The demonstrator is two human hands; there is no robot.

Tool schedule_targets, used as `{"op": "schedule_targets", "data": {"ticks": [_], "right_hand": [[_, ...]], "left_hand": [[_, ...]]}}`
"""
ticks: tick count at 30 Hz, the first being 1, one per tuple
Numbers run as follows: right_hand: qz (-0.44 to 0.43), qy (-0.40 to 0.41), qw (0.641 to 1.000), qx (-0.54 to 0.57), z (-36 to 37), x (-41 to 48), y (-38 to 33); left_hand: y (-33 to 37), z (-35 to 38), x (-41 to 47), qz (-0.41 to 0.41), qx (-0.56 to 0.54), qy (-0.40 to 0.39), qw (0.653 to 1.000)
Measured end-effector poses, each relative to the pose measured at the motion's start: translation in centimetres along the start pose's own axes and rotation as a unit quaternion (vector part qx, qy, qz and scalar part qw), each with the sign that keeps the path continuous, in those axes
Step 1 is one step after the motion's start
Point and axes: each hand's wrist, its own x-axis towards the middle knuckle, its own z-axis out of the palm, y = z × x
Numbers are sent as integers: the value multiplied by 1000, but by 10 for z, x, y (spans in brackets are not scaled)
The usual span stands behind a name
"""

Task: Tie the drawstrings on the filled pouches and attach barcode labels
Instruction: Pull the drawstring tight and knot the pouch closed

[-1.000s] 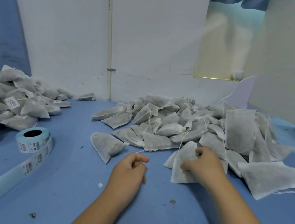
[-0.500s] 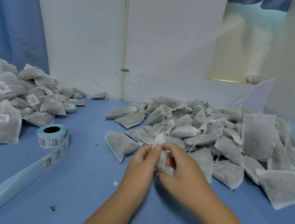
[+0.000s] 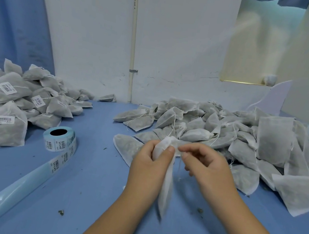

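My left hand (image 3: 150,161) grips the gathered neck of a white mesh pouch (image 3: 165,191), which hangs down blurred above the blue table (image 3: 83,190). Just to its right, my right hand (image 3: 205,164) pinches the pouch's thin drawstring between thumb and fingertips. A heap of unlabelled filled pouches (image 3: 226,138) lies behind my hands. At the left sits a pile of pouches bearing barcode labels (image 3: 11,100). A roll of barcode labels (image 3: 59,140) stands between the piles, its blue backing strip (image 3: 9,193) trailing toward the lower left.
A white wall with a thin vertical pipe (image 3: 133,40) closes the back of the table. A blue curtain (image 3: 10,17) hangs at the left. Small bits of dried herb (image 3: 60,212) are scattered on the table surface.
My right hand lifted a pouch off the heap and my left hand came over to take its neck. The pouch now hangs from my left hand while the right pinches its string.
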Motion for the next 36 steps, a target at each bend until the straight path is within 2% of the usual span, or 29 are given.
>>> {"op": "schedule_targets", "data": {"ticks": [4, 9, 13, 18, 23, 27, 29, 32, 36], "right_hand": [[11, 34, 999, 9, -4, 1, -5], [63, -58, 995, 42, -2, -2, -10], [119, -112, 986, 29, 2, -4, -11], [150, -105, 983, -15, -1, 0, -4], [152, -130, 977, 77, -6, 2, -1], [137, -133, 973, 129, -9, 3, -5], [129, -125, 971, 156, -12, 4, -6], [124, -99, 970, 182, -16, 7, -6], [126, -59, 975, 176, -20, 9, -2]], "left_hand": [[1, -2, -1, 79, 82, 14, 993], [-2, -8, 1, 186, 214, 15, 959], [-3, -14, 6, 197, 247, 54, 947], [-4, -23, 11, 164, 282, 71, 943], [-4, -24, 10, 191, 413, 22, 890], [-3, -16, 5, 233, 397, -50, 887], [-3, -13, 3, 225, 359, -74, 903], [-2, -10, -1, 162, 289, -129, 935], [3, -9, -6, 33, 171, -199, 964]]}}
